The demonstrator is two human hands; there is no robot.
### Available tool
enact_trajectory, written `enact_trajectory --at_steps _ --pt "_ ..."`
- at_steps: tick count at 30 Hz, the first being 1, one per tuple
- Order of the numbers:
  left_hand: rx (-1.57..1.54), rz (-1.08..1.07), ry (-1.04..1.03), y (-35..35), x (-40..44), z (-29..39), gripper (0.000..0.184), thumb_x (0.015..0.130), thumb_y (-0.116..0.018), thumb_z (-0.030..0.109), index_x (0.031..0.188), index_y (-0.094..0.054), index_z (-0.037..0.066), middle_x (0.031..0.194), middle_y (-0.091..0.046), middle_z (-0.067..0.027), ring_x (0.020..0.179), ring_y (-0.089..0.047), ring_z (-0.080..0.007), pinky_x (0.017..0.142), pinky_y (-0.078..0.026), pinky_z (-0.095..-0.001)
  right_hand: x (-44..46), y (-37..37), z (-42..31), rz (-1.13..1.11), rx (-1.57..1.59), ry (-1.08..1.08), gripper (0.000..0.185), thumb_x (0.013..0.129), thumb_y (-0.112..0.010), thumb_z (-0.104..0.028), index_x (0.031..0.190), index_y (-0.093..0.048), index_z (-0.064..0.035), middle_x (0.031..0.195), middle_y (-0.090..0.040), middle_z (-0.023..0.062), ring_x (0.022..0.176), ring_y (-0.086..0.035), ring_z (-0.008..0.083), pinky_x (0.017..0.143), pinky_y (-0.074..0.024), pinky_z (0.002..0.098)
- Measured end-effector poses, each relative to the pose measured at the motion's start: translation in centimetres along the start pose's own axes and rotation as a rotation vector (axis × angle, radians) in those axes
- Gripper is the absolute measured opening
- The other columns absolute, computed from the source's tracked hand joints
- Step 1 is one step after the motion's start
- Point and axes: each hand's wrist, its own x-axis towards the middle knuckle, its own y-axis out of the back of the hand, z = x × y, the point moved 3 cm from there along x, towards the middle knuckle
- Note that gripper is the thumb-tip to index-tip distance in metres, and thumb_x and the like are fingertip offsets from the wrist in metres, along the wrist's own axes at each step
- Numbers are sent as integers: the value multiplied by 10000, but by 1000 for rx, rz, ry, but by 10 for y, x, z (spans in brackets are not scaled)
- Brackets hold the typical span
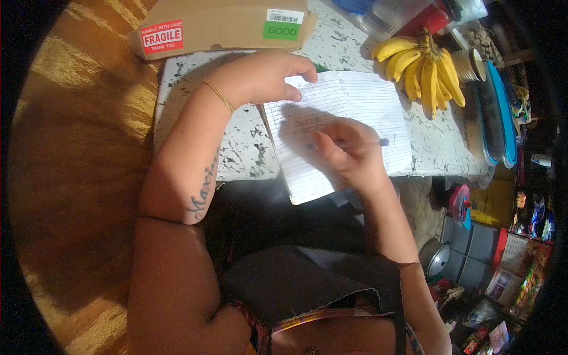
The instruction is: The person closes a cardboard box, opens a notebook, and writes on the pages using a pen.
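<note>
An open lined notebook point(378, 97) lies tilted on the table, with handwriting on its left page and some faint marks on the right one. My right hand point(355, 151) is closed around a clear pen with a blue end point(384, 142), over the lower part of the left page. The pen's writing tip is hard to make out in the shadow. At the notebook's top left edge rests my left hand point(269, 77), thumb and forefinger apart and curved over the page, holding nothing.
A cardboard box point(225, 29) with fragile and good labels lies at the far left of the table point(242, 148). Bananas point(423, 71) sit right of the notebook, near stacked cups point(467, 65) and blue-lidded containers point(503, 118). A pot point(436, 260) stands lower right.
</note>
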Motion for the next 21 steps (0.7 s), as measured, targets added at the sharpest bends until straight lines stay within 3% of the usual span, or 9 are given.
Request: enact_trajectory --at_steps 4,11,21 --pt "-4 12 -48 0 1 0 374 797 -706 55 1165 -639 42 1150 -680 -118 1098 -616 -237 975 -461 -339 -2 -2 3 13 328 -60 156 889 -713 -147 878 -684 5 780 -660 29 723 -571 99 668 -467 255" --pt "6 -3 -49 4 -1 5 399 790 -712 47 1182 -639 43 1163 -680 -123 1110 -617 -238 980 -459 -340 0 3 7 49 -152 87 148 875 -710 -125 837 -666 11 760 -637 67 701 -573 150 658 -465 278" --pt "-7 -5 -47 2 -1 3 384 797 -705 36 1175 -640 39 1153 -683 -112 1093 -621 -231 964 -469 -339 0 2 3 28 -108 91 172 854 -717 -117 794 -628 17 715 -595 93 674 -558 184 632 -450 300"
